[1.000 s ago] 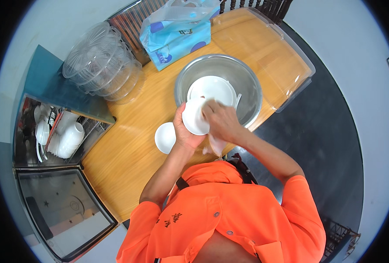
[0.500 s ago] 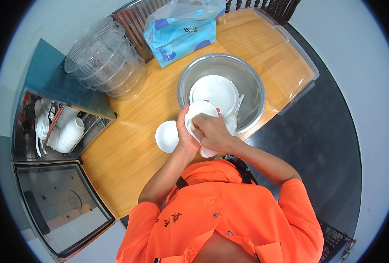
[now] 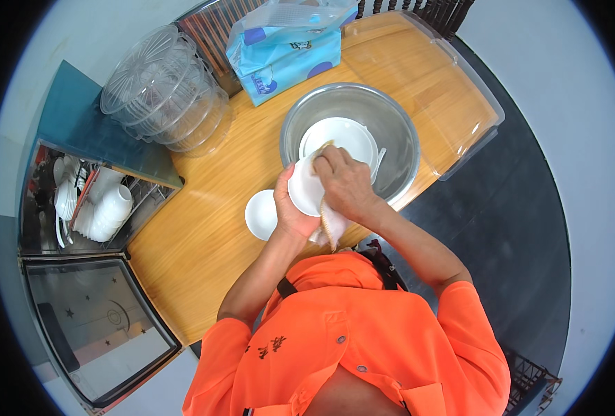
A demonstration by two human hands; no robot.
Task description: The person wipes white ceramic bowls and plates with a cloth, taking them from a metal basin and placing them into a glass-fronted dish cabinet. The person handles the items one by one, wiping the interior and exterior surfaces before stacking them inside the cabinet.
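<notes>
My left hand (image 3: 293, 208) grips a small white bowl (image 3: 304, 191) by its left side, thumb on the rim, and holds it tilted in front of my chest. Closed on a pale cloth (image 3: 334, 225), my right hand (image 3: 345, 182) presses it against the bowl's right edge; part of the cloth hangs below. Just beyond stands a large steel basin (image 3: 397, 128) with a white plate (image 3: 342, 135) and a white spoon (image 3: 379, 163) inside. Left of my left hand, another small white bowl (image 3: 261, 215) rests on the wooden table (image 3: 203, 236).
At the left, an open cabinet (image 3: 113, 208) holds white bowls and spoons, its glass door (image 3: 92, 326) swung out. Stacked clear plastic baskets (image 3: 165, 97) stand at the back left, beside a blue tissue pack (image 3: 293, 66). A clear plastic cover (image 3: 425, 83) lies at the back right.
My right hand has moved from inside the bowl up to its right rim, with the cloth now showing above and below the fingers. The bowl has shifted slightly left.
</notes>
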